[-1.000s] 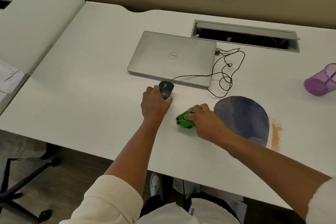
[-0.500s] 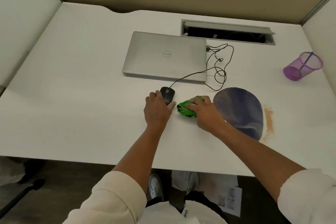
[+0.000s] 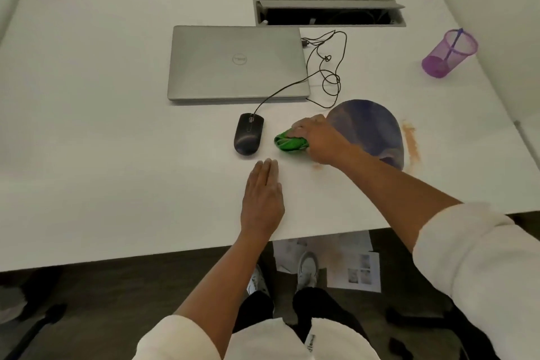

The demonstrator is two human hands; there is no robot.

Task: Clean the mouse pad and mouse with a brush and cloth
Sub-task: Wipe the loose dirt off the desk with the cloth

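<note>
You have a single view here — a wide-angle camera worn on the head, looking forward and steeply down. It takes in the whole white table (image 3: 87,126) from the near edge to the far partition wall, with straight lines bowed towards the corners. Both forearms reach in from the bottom of the picture, and below the near edge you see down to the floor (image 3: 146,286) and the shoes (image 3: 306,269) — so it sits close, almost above the near edge.
</note>
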